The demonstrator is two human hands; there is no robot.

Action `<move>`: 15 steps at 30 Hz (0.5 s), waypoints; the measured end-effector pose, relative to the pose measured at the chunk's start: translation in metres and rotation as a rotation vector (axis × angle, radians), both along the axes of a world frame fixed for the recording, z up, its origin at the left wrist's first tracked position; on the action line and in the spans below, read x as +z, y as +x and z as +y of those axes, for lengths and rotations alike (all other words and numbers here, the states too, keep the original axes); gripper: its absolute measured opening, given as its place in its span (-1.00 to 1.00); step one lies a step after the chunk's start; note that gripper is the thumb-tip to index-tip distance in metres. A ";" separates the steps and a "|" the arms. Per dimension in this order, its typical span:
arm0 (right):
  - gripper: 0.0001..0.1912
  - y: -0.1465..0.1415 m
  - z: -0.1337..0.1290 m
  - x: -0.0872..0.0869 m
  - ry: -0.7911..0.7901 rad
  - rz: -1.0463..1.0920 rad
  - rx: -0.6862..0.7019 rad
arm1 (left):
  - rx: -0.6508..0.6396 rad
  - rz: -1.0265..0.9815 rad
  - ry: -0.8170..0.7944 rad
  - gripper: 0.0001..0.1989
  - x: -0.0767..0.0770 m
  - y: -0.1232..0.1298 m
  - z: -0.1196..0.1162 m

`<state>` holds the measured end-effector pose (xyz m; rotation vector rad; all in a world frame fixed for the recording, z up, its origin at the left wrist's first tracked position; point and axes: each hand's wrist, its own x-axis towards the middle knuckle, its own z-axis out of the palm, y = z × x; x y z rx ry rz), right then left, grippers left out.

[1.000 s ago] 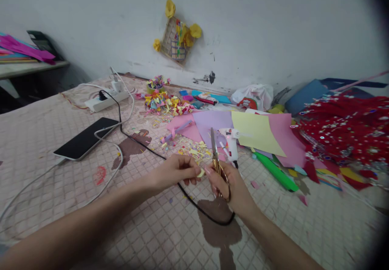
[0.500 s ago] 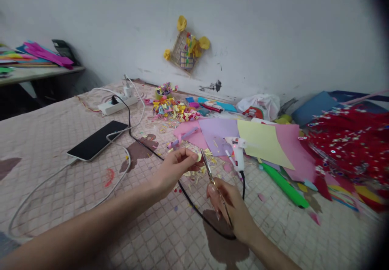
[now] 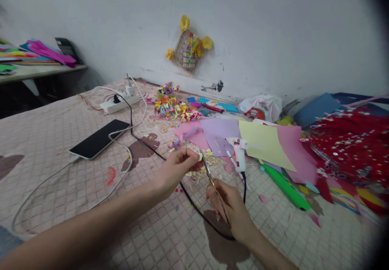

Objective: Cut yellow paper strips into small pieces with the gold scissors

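Pinched between the thumb and fingers of my left hand (image 3: pixel 179 166) is a small pale yellow paper piece (image 3: pixel 199 157). My right hand (image 3: pixel 226 203) is closed around a pair of metal scissors (image 3: pixel 208 170), whose blades point up and away beside the yellow piece. Thin yellow paper scraps (image 3: pixel 197 174) lie on the cloth below and beyond the hands. A white glue gun (image 3: pixel 240 156) with a small red light lies right of the scissors. Behind it are sheets of lilac paper (image 3: pixel 219 134), yellow paper (image 3: pixel 264 138) and pink paper (image 3: pixel 291 148).
A black phone (image 3: pixel 100 139) and a white power strip (image 3: pixel 120 104) stand left, with cables crossing the cloth. Cut paper pieces (image 3: pixel 176 110) are heaped near the wall. On the right are a green roll (image 3: pixel 285 186) and a red beaded bundle (image 3: pixel 354 144).
The view has shifted slightly, so the surroundings appear a little further right. The scissors' blades look closer together, and more of the yellow piece shows at my left fingertips.
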<state>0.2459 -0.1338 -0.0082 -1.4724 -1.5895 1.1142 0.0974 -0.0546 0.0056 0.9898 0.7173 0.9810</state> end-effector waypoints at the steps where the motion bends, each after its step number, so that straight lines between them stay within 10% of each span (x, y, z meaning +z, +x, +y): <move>1: -0.62 0.000 0.000 0.000 -0.004 -0.003 -0.001 | 0.001 -0.004 -0.001 -0.82 0.000 0.000 0.000; 15: -0.62 -0.001 -0.001 -0.002 0.020 -0.016 -0.007 | 0.012 -0.003 -0.010 -0.81 0.000 0.000 -0.001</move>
